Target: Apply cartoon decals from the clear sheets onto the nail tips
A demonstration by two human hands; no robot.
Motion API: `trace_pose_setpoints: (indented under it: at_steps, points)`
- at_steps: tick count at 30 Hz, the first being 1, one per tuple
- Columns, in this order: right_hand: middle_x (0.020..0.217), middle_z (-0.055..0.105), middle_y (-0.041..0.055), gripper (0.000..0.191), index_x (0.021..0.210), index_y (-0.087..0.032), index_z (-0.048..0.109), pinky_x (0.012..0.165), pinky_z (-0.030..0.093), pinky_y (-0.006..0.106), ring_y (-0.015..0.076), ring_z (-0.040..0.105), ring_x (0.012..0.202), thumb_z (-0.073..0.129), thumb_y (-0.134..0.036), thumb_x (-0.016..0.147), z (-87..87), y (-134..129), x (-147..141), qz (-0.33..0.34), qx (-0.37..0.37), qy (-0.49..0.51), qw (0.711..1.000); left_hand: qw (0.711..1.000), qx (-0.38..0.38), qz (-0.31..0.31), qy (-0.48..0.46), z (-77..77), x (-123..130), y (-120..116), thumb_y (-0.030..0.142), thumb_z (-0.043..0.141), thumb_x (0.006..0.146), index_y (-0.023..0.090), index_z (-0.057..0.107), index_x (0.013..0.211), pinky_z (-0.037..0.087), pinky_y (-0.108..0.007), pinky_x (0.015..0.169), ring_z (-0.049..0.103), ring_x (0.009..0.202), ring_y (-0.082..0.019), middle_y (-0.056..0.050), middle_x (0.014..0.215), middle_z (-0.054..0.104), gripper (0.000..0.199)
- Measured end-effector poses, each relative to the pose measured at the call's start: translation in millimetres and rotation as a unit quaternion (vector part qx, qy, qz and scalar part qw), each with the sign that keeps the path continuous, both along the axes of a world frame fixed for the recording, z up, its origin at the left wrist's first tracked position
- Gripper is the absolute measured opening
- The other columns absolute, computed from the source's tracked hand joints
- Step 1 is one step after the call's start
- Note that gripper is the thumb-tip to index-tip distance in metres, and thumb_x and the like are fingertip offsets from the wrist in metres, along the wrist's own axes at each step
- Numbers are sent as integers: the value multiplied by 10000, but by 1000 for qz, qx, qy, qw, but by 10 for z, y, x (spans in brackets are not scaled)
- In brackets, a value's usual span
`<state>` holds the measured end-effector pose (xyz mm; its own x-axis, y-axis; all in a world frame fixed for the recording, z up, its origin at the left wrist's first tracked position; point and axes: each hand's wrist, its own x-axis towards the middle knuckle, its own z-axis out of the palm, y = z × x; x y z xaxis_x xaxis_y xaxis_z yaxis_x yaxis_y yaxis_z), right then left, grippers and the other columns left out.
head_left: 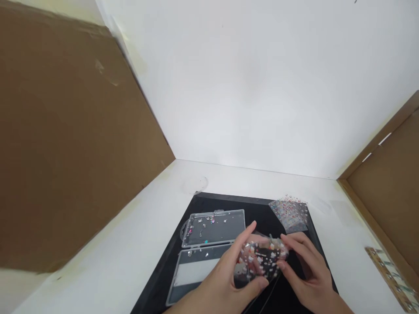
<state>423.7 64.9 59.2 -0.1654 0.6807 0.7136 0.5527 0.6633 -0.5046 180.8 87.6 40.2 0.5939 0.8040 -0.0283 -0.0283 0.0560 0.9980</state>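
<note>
My left hand [225, 272] is closed around the left side of a clear sticker sheet [262, 257], thumb in front and fingers behind it. Small white, red and orange figures cover the sheet, which is bent and glossy. At its right edge, my right hand [306, 270] pinches the sheet between thumb and fingers. Left of the hands lies an opened clear plastic case [214, 229], with tiny shiny charms scattered in its upper half. Its lower half, partly hidden by my left forearm, shows a white strip [193, 272].
A black mat [229, 200] lies under everything on the white table [131, 257]. Another clear patterned sheet [291, 213] rests at its far right corner. Cardboard panels stand at the left [75, 144] and right [389, 174], with a white wall [255, 87] behind.
</note>
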Motion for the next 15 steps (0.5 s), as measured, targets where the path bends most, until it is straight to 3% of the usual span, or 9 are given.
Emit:
trace_pose_setpoints:
  at_steps: [3,6,8,10,12,15]
  points:
    - [1027,760,59,402,1448,-269,670,757,673,234,162,782,849,666,-174,1058,20,16,3,19,-5,-10,1000,984,169,27,53,38,-36,40,615,781,1021,486,392,1664,423,-632,1338,414,1628,-372,-122,1792,253,763]
    - [1022,783,58,360,1410,-254,677,782,681,238,163,795,848,678,-191,1056,51,7,-1,28,-10,-27,999,928,346,93,101,32,-20,74,646,725,1044,450,362,1692,488,-659,1281,375,1650,-410,-171,1807,145,768]
    - [1016,793,58,319,1375,-243,683,796,683,236,159,799,846,681,-200,1059,64,-6,-11,30,-11,-39,999,895,416,124,105,33,13,88,633,697,1064,363,321,1727,513,-561,1289,405,1639,-361,-207,1759,284,808]
    - [1008,798,57,276,1350,-233,685,807,680,227,152,799,843,674,-227,1074,69,-17,-21,32,-7,-52,998,875,457,136,81,44,49,93,595,676,1091,308,340,1720,520,-438,1292,530,1547,-277,-181,1613,532,769]
    - [993,796,52,244,1330,-225,690,814,673,215,142,795,836,663,-271,1092,67,-26,-23,32,0,-66,997,867,472,146,62,64,79,89,542,653,1120,306,379,1691,536,-342,1256,675,1363,-210,-109,1405,711,676]
    - [1005,797,60,243,1311,-218,704,862,670,219,147,796,875,652,-331,1102,50,-37,-1,20,22,-86,996,870,463,157,62,106,104,71,498,612,1151,297,422,1642,618,-245,1063,791,1086,-169,-57,1202,798,564]
